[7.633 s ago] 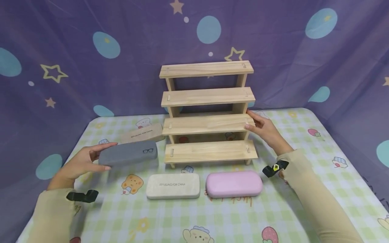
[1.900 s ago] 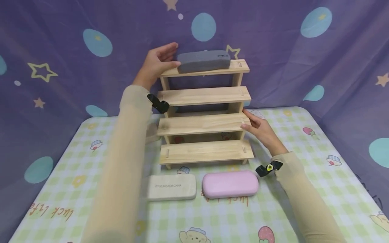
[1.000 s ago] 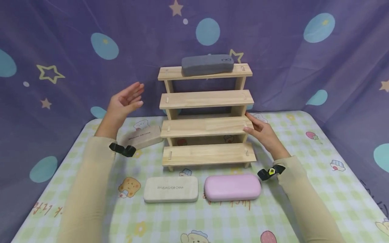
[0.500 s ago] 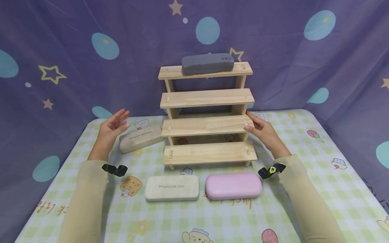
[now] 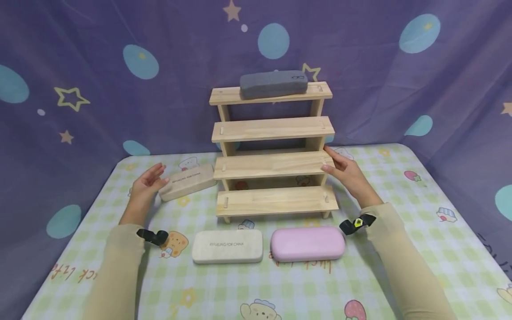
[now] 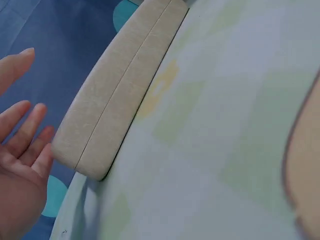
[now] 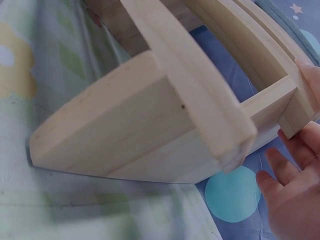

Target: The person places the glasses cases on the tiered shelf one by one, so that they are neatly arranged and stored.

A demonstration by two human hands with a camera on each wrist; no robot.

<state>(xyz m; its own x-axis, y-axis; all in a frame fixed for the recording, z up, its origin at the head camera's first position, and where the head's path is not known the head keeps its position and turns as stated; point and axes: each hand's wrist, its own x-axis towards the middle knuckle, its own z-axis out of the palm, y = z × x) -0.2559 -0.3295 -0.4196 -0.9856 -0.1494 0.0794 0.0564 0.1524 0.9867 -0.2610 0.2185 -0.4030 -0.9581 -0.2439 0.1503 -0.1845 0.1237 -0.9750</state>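
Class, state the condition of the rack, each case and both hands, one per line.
Wooden rack: standing upright.
Grey case: shut, lying on the top shelf.
Beige case: shut, lying slantwise on the cloth.
Cream case: shut, lying on the cloth.
Pink case: shut, lying on the cloth.
Left hand: relaxed, beside the beige case.
Right hand: gripping a shelf's right end.

Four-tier pale wood rack (image 5: 274,164) stands upright; right hand (image 5: 347,174) grips right end of second tier up. Beige lettered case (image 5: 188,183) lies closed, angled, just left of rack; left hand (image 5: 145,189) by its outer end.
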